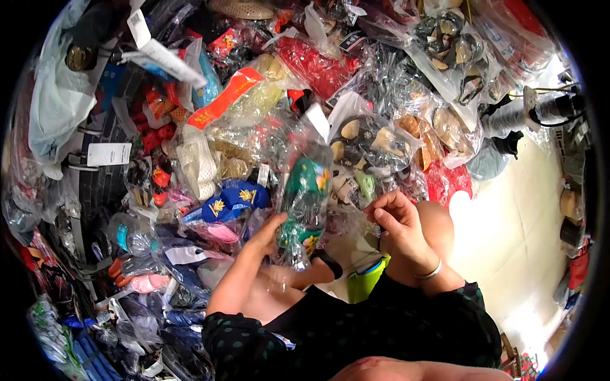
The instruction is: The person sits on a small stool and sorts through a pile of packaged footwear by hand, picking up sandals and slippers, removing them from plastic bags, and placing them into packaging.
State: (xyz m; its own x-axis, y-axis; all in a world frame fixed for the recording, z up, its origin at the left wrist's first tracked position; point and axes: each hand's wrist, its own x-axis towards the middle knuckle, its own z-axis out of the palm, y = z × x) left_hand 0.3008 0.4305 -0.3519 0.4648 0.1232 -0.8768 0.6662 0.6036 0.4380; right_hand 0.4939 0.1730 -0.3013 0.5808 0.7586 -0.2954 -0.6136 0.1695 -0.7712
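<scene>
Near the middle of the head view, my left hand (270, 233) grips the side of a clear plastic bag holding green shoes (307, 176) with yellow and red decoration. The bag hangs upright in front of my lap. To its right, my right hand (397, 219) is raised above my knee, thumb and fingertips brought close together; whatever is between them, if anything, is too small to name. Blue shoes (234, 200) with gold crown patterns lie just left of the bag. Black and beige shoes (372, 143) in clear plastic are behind it.
Bagged shoes (197, 159) are piled in front and to the left. A white tag (109, 154) lies on the left side. Pale floor (508, 219) shows at the right, below a wrapped roll (508, 120). A lime-green object (367, 280) is between my legs.
</scene>
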